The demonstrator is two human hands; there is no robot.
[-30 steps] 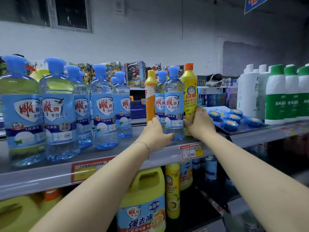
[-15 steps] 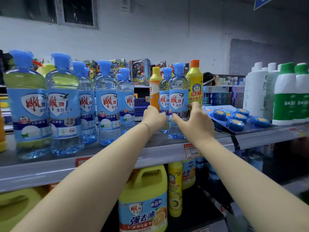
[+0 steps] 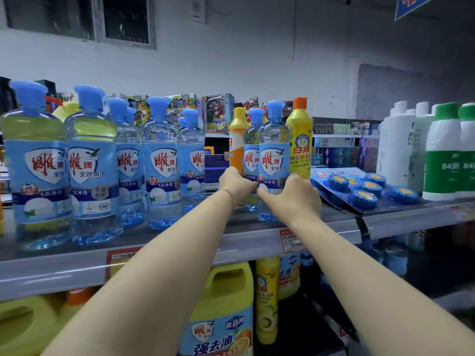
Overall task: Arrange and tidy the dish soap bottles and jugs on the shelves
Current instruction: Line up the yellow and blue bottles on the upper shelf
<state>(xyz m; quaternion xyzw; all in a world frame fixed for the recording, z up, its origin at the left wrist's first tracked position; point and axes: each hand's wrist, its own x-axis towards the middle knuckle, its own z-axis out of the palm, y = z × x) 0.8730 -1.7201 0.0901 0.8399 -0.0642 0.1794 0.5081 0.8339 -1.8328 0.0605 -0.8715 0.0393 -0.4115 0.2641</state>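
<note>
Hands both up at top shelf [image 3: 180,250], close together, touching or nearly so; landmark = front clear bottle [image 3: 273,150], blue cap, blue label, upright near the shelf's front edge. R hand [image 3: 293,196] grips that bottle low down, thumb across front of label, fingers curled round its right side. L hand [image 3: 236,185] sits just left of it, fingers curled at the lower part of a 2nd clear bottle [image 3: 253,147] standing just behind-left of the landmark; can't tell whether L hand clamps that one or only rests vs it; thin bracelet [image 3: 228,192] on L wrist. Orange-and-yellow bottle [image 3: 237,140] stands further left-behind, partly hidden by L hand; yellow bottle [image 3: 300,142] w/ orange cap stands just right-behind the landmark, above R hand's knuckles. Well left of landmark: row of clear bottles [image 3: 160,170], same label, upright, approx 2 deep. Right of it: blister card [image 3: 359,188] of blue discs, lying tilted; beyond that, white bottles [image 3: 442,160] w/ green labels. Below landmark, on lower shelf: yellow jug [image 3: 223,304] w/ handle; slim yellow bottle [image 3: 266,304] just beside the jug.
</note>
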